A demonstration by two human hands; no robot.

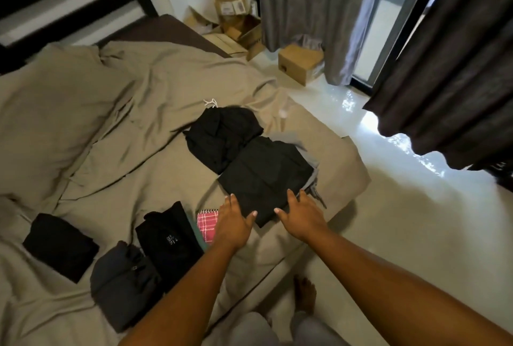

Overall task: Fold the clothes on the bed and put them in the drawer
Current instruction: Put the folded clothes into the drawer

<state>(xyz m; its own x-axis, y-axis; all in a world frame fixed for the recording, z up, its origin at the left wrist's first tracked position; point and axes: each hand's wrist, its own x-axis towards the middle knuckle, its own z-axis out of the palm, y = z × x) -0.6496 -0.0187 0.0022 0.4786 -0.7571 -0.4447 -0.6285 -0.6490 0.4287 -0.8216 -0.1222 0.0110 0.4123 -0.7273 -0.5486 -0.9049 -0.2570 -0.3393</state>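
Three clothes (pixel 169 240) are lying folded left; left hand (pixel 233 224) and right hand (pixel 302 216), fingers straight, are flattening another garment (pixel 266 176); drawer pending.

Left arm (pixel 180 290), right arm (pixel 388 270): bare, stretched forward, converging. Left grip (pixel 234 223) palm down, fingers straight, thumb out. Right grip (pixel 302 215) likewise flat, fingers spread. One bare foot (pixel 305 294) below.
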